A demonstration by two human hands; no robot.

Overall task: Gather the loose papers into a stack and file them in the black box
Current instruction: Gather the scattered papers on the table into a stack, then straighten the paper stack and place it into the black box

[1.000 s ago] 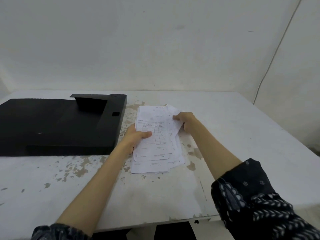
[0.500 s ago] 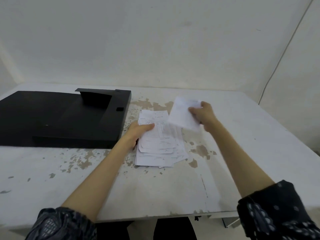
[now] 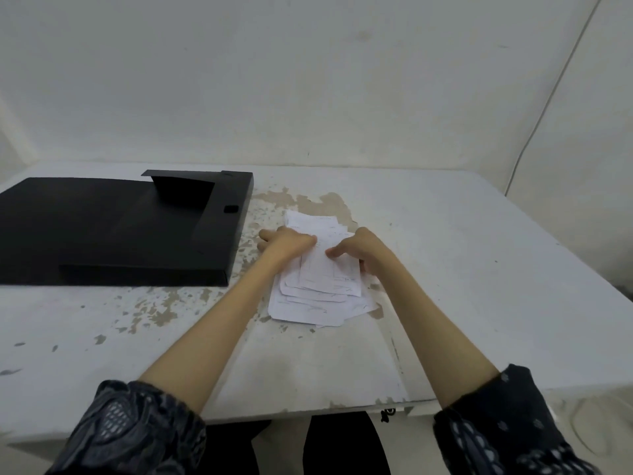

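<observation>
An uneven pile of white papers (image 3: pixel 317 296) with printed forms lies on the white table, just right of the black box (image 3: pixel 113 231). The box lies open and flat, its lid spread to the left. My left hand (image 3: pixel 286 243) rests on the pile's upper left edge, thumb on top of the sheets. My right hand (image 3: pixel 361 250) presses its fingertips on the top sheet at the pile's upper right. Both hands are on the same pile, and the sheets' lower edges fan out unaligned.
The white table (image 3: pixel 462 269) has worn, peeling patches around the pile and in front of the box. Its front edge runs near my sleeves. A pale wall stands behind, and a thin cable (image 3: pixel 548 108) runs down the wall at right.
My right hand lifted one sheet off to the right, then brought it back down onto the top of the pile. My left hand stayed on the pile's left edge.
</observation>
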